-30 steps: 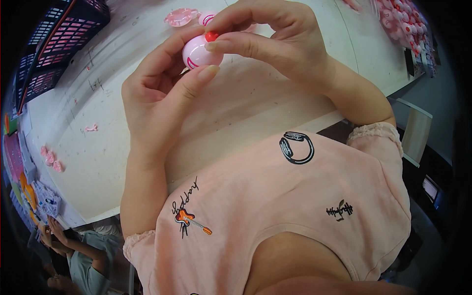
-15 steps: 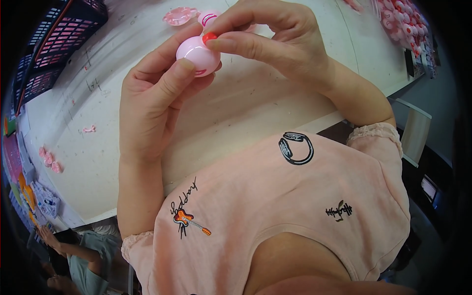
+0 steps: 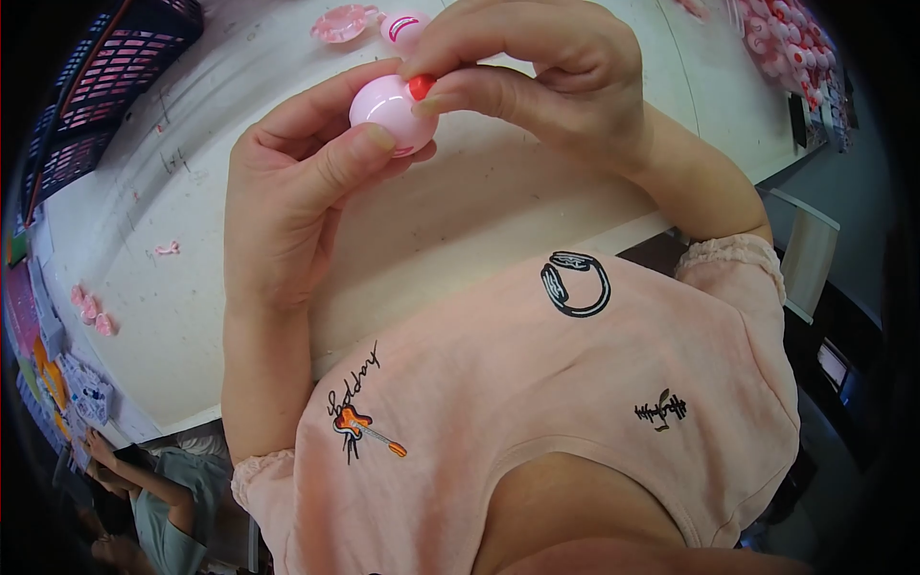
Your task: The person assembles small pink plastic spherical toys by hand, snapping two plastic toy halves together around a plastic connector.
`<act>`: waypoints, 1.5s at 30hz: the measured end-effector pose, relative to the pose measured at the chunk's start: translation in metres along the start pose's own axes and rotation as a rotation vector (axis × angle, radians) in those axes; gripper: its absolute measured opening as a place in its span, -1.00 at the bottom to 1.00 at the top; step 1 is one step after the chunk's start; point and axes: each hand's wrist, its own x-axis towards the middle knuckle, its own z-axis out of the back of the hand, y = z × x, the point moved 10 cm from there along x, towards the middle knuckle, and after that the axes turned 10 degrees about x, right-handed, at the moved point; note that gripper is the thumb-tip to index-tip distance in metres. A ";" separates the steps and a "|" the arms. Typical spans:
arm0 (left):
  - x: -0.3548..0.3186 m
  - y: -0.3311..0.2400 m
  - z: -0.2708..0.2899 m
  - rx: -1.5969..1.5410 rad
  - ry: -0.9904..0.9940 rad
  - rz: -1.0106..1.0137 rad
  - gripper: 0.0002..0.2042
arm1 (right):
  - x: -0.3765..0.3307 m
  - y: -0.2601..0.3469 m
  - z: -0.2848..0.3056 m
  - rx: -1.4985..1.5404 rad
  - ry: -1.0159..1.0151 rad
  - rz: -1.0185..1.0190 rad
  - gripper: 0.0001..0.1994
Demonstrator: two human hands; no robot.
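Between the thumb and fingers of my left hand (image 3: pixel 297 177) is a glossy pink ball (image 3: pixel 388 113), with a darker pink mark low on its side. My right hand (image 3: pixel 546 81) pinches a small red piece (image 3: pixel 421 87) between thumb and forefinger, against the ball's upper right side. Whether the red piece is fixed to the ball, I cannot tell. Just beyond my fingers lies another pink piece (image 3: pixel 403 32) with a dark pink curved stripe, partly behind my right hand. Beside it rests a translucent pink, dish-like part (image 3: pixel 343 24).
A dark blue plastic basket (image 3: pixel 120 81) stands at the far left. Small pink parts (image 3: pixel 93 310) and a tiny bow-shaped piece (image 3: pixel 168 248) lie on the white table (image 3: pixel 192 355). Pink-and-red pieces (image 3: pixel 791 43) are heaped at the far right. A co-worker (image 3: pixel 172 498) sits at lower left.
Both hands, with the ball and the red piece, have shifted slightly to the right and nearer to me. The grip of each hand stays much the same.
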 end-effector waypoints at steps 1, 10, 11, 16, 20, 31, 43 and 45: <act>0.000 0.000 0.000 -0.003 0.001 0.001 -0.49 | 0.000 0.006 -0.001 -0.049 0.010 0.060 -0.87; 0.000 0.001 -0.002 0.026 0.006 0.006 -0.50 | 0.002 0.010 0.003 -0.049 0.038 0.084 -0.84; 0.000 0.001 -0.002 0.006 0.011 -0.010 -0.51 | 0.003 0.014 0.003 -0.047 0.037 0.088 -0.84; 0.003 -0.003 0.002 -0.055 -0.033 -0.058 -0.53 | -0.010 -0.025 0.016 0.586 -0.258 -0.549 -0.68; 0.001 -0.010 0.002 -0.006 -0.066 -0.099 -0.56 | -0.009 -0.025 -0.009 0.484 -0.027 -0.536 -0.61; 0.000 -0.011 0.005 0.190 -0.108 -0.152 -0.59 | -0.059 -0.056 -0.058 1.259 -0.204 -1.401 -0.66; 0.000 -0.014 0.010 0.219 -0.146 -0.135 -0.64 | -0.059 -0.059 -0.058 1.123 -0.158 -1.367 -0.69; 0.002 -0.010 0.008 -0.018 -0.085 -0.070 -0.63 | -0.034 -0.046 -0.031 1.075 -0.369 -0.892 -0.68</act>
